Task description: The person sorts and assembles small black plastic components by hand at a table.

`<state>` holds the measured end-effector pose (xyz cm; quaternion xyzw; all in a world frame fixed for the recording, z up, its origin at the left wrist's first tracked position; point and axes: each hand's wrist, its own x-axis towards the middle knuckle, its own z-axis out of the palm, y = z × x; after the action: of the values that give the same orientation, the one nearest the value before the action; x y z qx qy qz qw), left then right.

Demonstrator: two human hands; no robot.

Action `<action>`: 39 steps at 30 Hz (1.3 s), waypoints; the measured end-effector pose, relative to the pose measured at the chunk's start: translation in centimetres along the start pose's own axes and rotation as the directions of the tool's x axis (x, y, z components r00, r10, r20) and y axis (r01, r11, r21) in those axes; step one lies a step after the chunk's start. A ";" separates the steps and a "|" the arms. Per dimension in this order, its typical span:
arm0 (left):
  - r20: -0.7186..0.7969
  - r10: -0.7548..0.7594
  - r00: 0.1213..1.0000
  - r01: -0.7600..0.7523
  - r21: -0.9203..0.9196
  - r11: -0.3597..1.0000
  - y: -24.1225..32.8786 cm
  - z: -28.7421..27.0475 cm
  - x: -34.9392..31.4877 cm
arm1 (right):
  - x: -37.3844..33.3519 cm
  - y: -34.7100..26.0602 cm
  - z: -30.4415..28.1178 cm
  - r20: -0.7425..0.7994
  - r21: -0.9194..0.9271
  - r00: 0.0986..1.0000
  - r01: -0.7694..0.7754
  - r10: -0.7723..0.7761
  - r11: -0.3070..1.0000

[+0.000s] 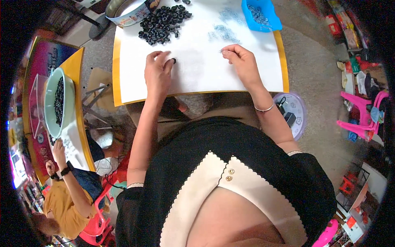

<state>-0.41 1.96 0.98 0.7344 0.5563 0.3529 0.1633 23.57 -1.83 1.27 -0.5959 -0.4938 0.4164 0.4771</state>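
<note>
Over the white tabletop (pixel 197 74), my left hand (pixel 157 76) is curled, with a small black ring-like part (pixel 174 60) at its thumb tip. The grip behind the thumb is partly hidden. My right hand (pixel 243 64) pinches a tiny, thin metal piece (pixel 221 51) between thumb and forefinger; its exact shape is too small to make out. Beyond my left hand lies a heap of black ring-like parts (pixel 162 24). Small, shiny wire-like pieces (pixel 224 33) are scattered farther off, in front of a blue plastic tray (pixel 261 29) with more of them inside.
A round tin (pixel 127 18) stands at the table's far left corner. To the left, a person in a mustard top (pixel 68 201) works at another table with a pale green basin (pixel 48 103) of black parts. On the right are a lilac tub (pixel 300 109) and pink stool (pixel 360 107).
</note>
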 end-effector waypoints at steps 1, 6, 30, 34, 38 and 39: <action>0.005 0.002 1.000 -0.002 0.004 1.000 0.4 0.1 0.0 | -0.1 -0.3 0.3 -0.002 0.005 1.000 -0.003 0.003 1.000; 0.137 -0.021 0.990 0.076 -0.411 0.908 5.4 1.9 0.0 | -0.5 -0.8 1.7 0.071 0.276 0.994 -0.095 0.078 0.956; 0.410 -0.194 0.891 0.430 -0.630 0.646 6.4 4.5 -0.6 | -0.8 -0.1 2.6 -0.037 0.084 0.992 0.127 -0.124 0.988; 0.459 -0.161 0.873 0.418 -0.539 0.731 5.9 4.1 -0.6 | -1.1 -1.2 2.7 -0.040 0.001 0.981 0.188 -0.187 0.982; 0.466 -0.154 0.871 0.441 -0.607 0.661 5.6 4.3 -0.8 | -0.6 -0.6 2.6 -0.021 0.214 0.990 0.144 -0.143 0.966; 0.462 -0.166 0.871 0.452 -0.623 0.638 5.7 4.3 -0.8 | -0.4 -0.4 2.5 -0.087 0.119 0.982 0.177 -0.167 0.977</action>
<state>6.46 0.03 1.32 0.5553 0.4540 0.3646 0.5938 21.04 -1.82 1.16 -0.5349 -0.4977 0.3809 0.5667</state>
